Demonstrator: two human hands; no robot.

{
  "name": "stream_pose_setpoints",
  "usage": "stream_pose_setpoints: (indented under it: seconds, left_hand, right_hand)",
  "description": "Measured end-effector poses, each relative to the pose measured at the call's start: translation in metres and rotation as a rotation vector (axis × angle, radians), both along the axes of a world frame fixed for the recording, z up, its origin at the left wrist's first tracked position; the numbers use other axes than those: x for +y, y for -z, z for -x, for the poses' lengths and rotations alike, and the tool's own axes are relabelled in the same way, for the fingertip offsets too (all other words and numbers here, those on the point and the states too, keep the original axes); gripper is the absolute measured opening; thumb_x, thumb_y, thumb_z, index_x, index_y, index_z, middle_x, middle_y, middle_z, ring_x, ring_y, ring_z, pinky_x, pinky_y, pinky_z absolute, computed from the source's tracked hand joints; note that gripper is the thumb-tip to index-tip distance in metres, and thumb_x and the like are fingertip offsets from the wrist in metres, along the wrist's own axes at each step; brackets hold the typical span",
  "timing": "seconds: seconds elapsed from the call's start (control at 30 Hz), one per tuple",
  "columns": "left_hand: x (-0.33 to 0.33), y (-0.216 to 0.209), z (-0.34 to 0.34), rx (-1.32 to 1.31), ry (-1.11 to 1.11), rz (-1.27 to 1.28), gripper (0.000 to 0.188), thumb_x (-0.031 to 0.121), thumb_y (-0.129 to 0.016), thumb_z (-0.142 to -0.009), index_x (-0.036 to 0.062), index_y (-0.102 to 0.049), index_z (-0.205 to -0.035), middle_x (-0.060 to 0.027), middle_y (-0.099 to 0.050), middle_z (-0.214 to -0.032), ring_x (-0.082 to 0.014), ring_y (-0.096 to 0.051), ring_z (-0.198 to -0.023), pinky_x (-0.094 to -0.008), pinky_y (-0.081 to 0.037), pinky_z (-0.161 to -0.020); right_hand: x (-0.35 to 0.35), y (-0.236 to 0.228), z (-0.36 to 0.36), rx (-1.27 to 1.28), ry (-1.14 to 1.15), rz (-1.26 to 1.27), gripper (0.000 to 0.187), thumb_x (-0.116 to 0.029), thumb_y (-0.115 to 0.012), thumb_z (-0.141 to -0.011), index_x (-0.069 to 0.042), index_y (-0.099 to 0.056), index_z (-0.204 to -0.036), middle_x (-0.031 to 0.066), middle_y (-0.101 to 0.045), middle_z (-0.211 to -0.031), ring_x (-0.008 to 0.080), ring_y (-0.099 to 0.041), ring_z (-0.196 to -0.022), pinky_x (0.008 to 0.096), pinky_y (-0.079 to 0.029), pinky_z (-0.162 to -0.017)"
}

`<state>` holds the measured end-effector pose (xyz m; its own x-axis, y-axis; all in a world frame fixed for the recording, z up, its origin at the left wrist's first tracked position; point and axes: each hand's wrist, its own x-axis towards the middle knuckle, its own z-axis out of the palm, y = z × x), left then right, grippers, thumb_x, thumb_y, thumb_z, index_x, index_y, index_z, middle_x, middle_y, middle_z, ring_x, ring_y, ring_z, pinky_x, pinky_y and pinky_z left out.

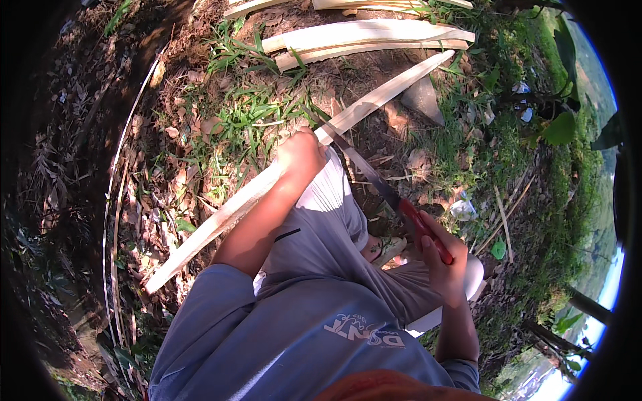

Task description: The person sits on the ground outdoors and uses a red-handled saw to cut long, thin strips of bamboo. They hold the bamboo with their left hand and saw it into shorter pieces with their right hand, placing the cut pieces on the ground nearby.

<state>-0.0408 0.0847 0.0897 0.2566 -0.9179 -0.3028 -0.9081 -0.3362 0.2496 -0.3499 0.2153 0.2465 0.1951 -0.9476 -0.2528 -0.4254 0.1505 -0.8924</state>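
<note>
Left hand (301,155), head view: closed in a fist around a pale split-wood strip (366,107), near its middle. Right hand (443,259): fingers wrapped around the red handle of a long-bladed knife (380,184), below and to the right of the strip. Blade: crossing the strip just beyond the left fist, tip showing past its far edge; cannot tell whether it bites into the wood.

Split-wood strip: long, narrow, slanting from lower left to upper right.

Stacked pale slats (374,37): on the ground, just beyond the strip's upper end.

Grey flat stone (424,100): just beside the strip's upper end, on its right.

Green grass (237,120): left of the strip's upper half.

Thin pale rod (112,180): well left of the strip, curved by the lens.

Grey trousers (334,244): below the strip, on its right.
</note>
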Motion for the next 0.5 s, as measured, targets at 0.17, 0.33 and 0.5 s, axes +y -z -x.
stream_pose_setpoints:
  seconds: [0.17, 0.33, 0.5]
  left_hand:
    - [0.016, 0.066, 0.013, -0.351, -0.013, 0.384, 0.043, 0.037, -0.082, -0.086, 0.0043, -0.059, -0.102, -0.0112, -0.072, -0.088, -0.0305, -0.077, -0.078, -0.0429, -0.065, -0.069]
    - [0.004, 0.030, 0.010, -0.161, 0.014, 0.177, 0.042, 0.035, -0.080, -0.087, 0.0030, -0.063, -0.108, -0.0149, -0.077, -0.096, -0.0332, -0.080, -0.088, -0.0457, -0.065, -0.079]
    - [0.001, -0.001, -0.016, 0.032, 0.004, -0.054, 0.054, 0.041, -0.080, -0.089, -0.0003, -0.066, -0.120, -0.0199, -0.079, -0.107, -0.0366, -0.080, -0.101, -0.0483, -0.064, -0.089]
  right_hand:
    - [-0.055, 0.034, -0.042, -0.010, -0.112, 0.099, 0.043, -0.007, -0.068, -0.106, -0.003, -0.066, -0.148, 0.0133, -0.081, -0.115, 0.0070, -0.069, -0.093, 0.0264, -0.056, -0.083]
    - [-0.127, 0.123, -0.129, -0.216, -0.024, 0.203, 0.040, -0.009, -0.068, -0.107, -0.003, -0.067, -0.147, 0.0142, -0.081, -0.117, 0.0107, -0.071, -0.103, 0.0292, -0.057, -0.091]
    - [-0.083, 0.121, -0.089, -0.223, 0.053, 0.040, 0.040, -0.012, -0.066, -0.109, -0.001, -0.067, -0.147, 0.0081, -0.077, -0.111, 0.0076, -0.067, -0.087, 0.0241, -0.054, -0.076]
